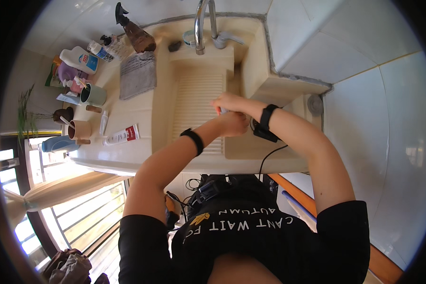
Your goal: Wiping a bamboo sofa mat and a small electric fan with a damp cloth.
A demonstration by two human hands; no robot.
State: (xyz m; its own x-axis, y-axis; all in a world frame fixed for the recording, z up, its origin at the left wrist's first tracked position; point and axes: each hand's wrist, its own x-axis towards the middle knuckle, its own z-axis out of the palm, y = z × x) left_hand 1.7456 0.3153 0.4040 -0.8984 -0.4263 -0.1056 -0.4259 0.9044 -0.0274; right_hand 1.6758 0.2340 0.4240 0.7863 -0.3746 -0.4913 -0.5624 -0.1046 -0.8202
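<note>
My left hand (234, 124) is curled into a fist over the ribbed washboard (198, 96) of a cream laundry sink. Just beyond it, my right hand (230, 102) bends inward, fingers pointing down. Between the two hands shows a small pale grey-blue object (224, 110), mostly covered; what it is cannot be made out. It appears to stick out of my left fist. A bit of orange-red shows by the right fingertips, whose grip is hidden. Both wrists wear black bands, and a black box (266, 133) with a cable sits under the right one.
Above the washboard arches a chrome faucet (200, 32). On the left counter are a folded grey cloth (138, 76), a brown spray bottle (138, 37), a green cup (96, 95), a pink cup (81, 129), a white-and-red tube (122, 136) and several bottles. A tiled ledge (291, 80) juts out at right.
</note>
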